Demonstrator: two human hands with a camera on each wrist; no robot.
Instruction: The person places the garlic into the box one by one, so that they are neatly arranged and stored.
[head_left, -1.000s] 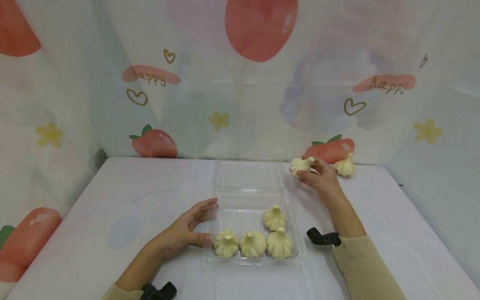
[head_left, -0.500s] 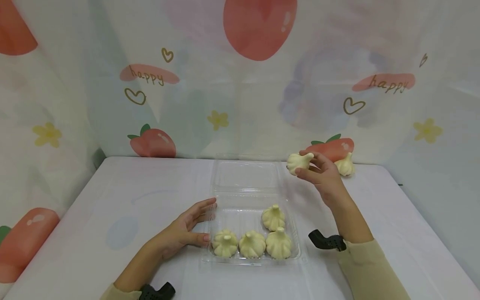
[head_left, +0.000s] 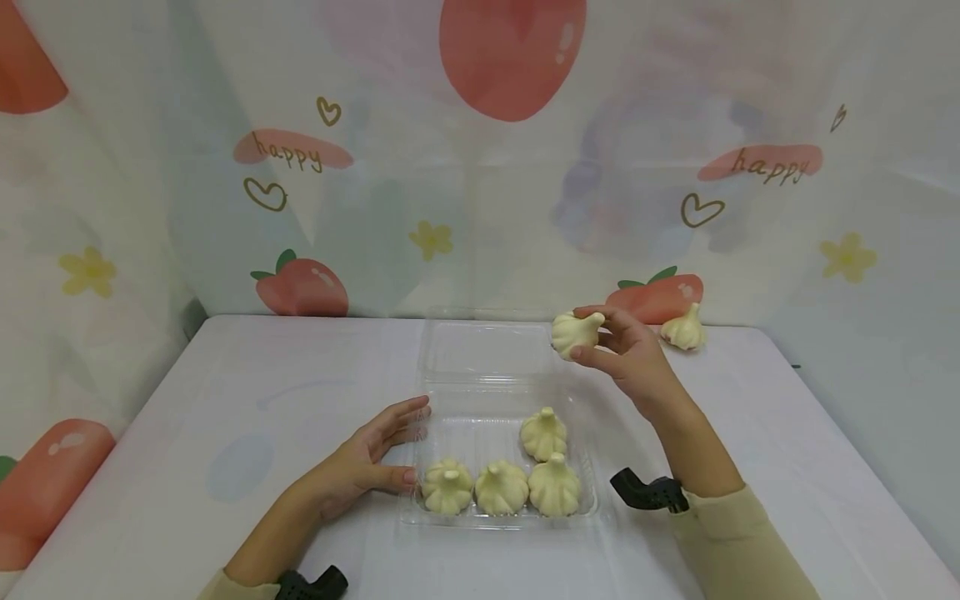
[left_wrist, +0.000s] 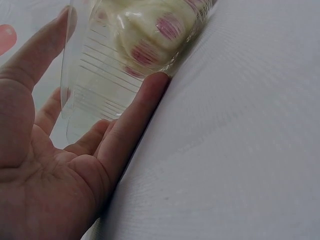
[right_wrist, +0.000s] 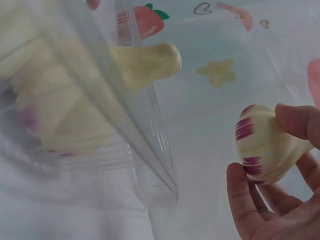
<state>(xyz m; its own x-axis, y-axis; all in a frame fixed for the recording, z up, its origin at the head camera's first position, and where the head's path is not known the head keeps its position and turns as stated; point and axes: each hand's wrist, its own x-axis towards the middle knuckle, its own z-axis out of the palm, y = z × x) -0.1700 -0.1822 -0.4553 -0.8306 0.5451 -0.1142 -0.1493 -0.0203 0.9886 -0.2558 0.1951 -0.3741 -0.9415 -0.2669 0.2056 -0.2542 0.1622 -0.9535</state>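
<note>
A garlic bulb point(head_left: 576, 335) is gripped between the thumb and fingers of my right hand point(head_left: 633, 358), raised near the right side of the container's opened lid. Purple streaks mark the base of this held garlic bulb point(right_wrist: 265, 145) in the right wrist view. My left hand point(head_left: 367, 458) rests along the left side of a clear plastic container point(head_left: 480, 523), its fingers fairly straight against the wall. Inside, a row of garlic bulbs point(head_left: 502, 488) fills the front, and another garlic bulb point(head_left: 543, 433) sits behind the right one. The left wrist view shows the fingers point(left_wrist: 132, 120) touching the container's outside.
One more garlic bulb point(head_left: 684, 328) stands at the table's back right. The clear lid point(head_left: 486, 350) lies folded back toward the rear edge of the white table point(head_left: 300, 392). A printed cloth backdrop point(head_left: 510, 200) rises right behind the table.
My right hand has carried its garlic bulb a little left, toward the opened lid, uncovering the bulb at the back right. The left hand stays against the container.
</note>
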